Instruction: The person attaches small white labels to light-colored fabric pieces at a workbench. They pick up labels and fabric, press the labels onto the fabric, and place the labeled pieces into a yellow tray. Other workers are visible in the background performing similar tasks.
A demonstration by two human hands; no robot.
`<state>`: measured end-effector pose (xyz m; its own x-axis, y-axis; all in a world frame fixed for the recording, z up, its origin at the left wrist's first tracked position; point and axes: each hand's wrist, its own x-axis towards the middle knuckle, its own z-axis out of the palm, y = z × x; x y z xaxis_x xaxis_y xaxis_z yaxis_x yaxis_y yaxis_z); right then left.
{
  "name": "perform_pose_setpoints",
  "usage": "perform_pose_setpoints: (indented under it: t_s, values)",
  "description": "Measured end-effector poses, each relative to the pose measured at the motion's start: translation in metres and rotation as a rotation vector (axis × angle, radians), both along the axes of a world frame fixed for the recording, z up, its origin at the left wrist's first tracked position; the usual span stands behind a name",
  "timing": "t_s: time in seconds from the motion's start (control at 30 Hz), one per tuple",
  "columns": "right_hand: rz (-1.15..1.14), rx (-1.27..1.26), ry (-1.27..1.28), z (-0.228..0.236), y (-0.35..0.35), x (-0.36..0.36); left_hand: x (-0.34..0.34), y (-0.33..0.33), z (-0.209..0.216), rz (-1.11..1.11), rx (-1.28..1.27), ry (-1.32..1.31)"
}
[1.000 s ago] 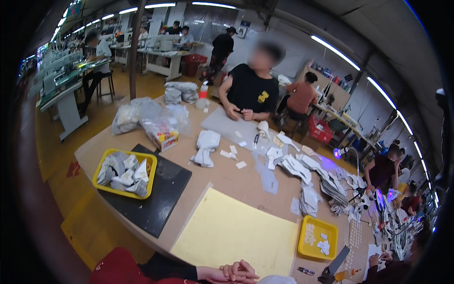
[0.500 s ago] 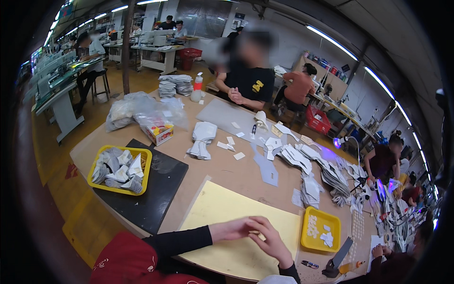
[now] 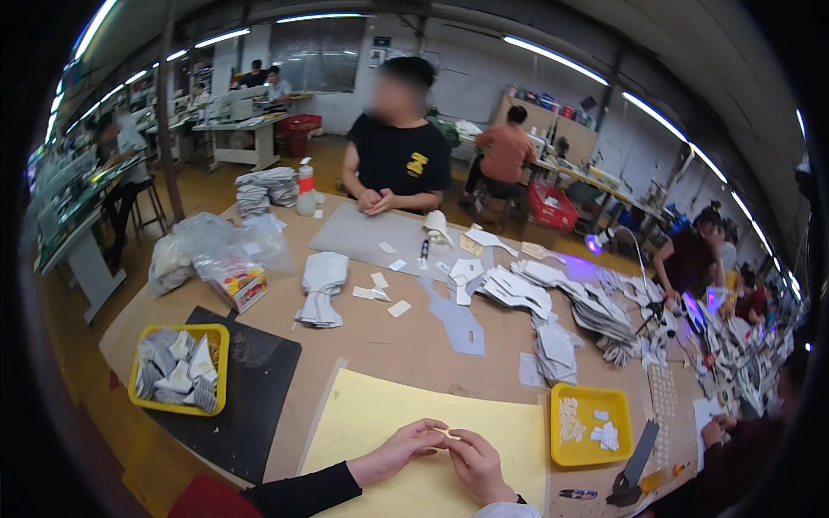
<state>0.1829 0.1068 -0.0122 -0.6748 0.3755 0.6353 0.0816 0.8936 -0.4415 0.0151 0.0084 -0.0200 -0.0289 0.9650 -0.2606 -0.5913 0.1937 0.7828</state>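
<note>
Over the yellow sheet [image 3: 389, 401] at the table's near edge, my left hand [image 3: 395, 453] and my right hand [image 3: 475, 466] meet at the fingertips. Both have curled fingers pressed together; anything between them is too small or hidden to make out. To the right of my right hand stands a yellow tray [image 3: 591, 457] with small pale round pieces and white scraps. Thread snips [image 3: 578, 495] lie below that tray, near scissors with dark blades [image 3: 637, 466].
At left, a yellow basket [image 3: 223, 367] of grey-white cut pieces sits on a black board [image 3: 263, 371]. Stacked white pieces [image 3: 324, 281] and a plastic bag [image 3: 216, 250] lie farther back. Across the table sits a person in black [image 3: 401, 155]; heaps of cut pieces [image 3: 596, 306] extend right.
The view has swung right and tilted up, so the table things sit farther left. My hands still meet; the overlapping fingers have drawn to the tips. The person opposite has turned the head.
</note>
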Motion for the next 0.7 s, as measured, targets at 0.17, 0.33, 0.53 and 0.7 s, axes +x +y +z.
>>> perform_pose_setpoints:
  t_s: [0.17,0.33,0.53,0.7]
  values:
    - [-0.083,0.004,-0.058,0.014,0.003,0.001,-0.007,-0.002,0.001,0.017,0.086,0.050]
    - [-0.034,0.063,-0.084,0.016,0.008,-0.001,-0.004,-0.002,-0.001,0.049,-0.007,0.097]
    - [-0.141,0.076,-0.310,-0.002,0.024,0.007,-0.010,-0.001,-0.001,-0.231,0.330,1.605]
    - [-0.151,0.087,-0.464,-0.013,0.023,0.011,-0.006,-0.008,0.003,-0.233,0.413,1.573]
